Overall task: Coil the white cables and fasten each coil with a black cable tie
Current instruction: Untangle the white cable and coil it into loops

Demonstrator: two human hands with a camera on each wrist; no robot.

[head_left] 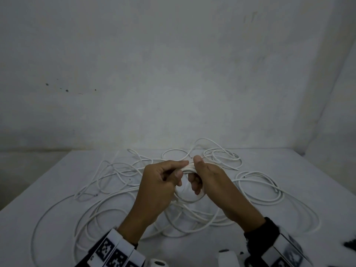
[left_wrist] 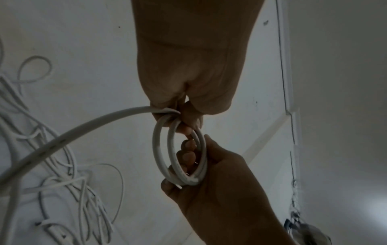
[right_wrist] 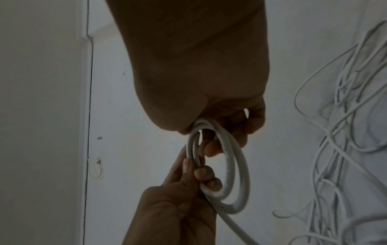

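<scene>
Two hands hold one small coil of white cable above the table. The left hand pinches one side; the right hand curls its fingers through the other. About three turns show in the wrist views. The trailing cable runs into the loose tangle and may snag, springing the turns open. The cables cannot be counted; no tie is identifiable.
</scene>
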